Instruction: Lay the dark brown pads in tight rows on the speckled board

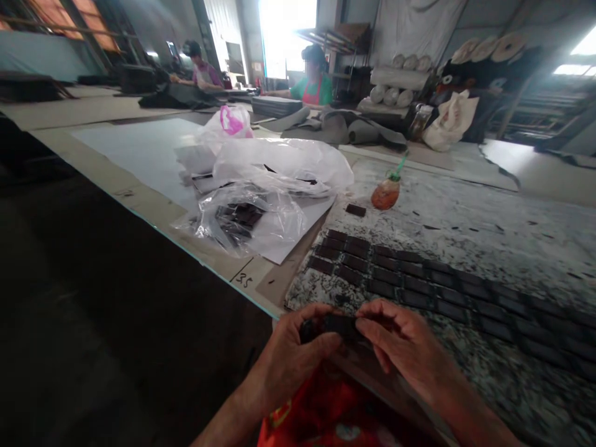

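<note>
Glare whites out the far opening (288, 25), while the floor (88, 298) sinks into shadow.

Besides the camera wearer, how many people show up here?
2: a person in purple at the back left, and a person in green near the middle, before the bright window. Others may be hidden.

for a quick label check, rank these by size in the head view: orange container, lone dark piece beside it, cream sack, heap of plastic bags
Largest to smallest, as they look:
1. Heap of plastic bags
2. Cream sack
3. Orange container
4. Lone dark piece
</note>
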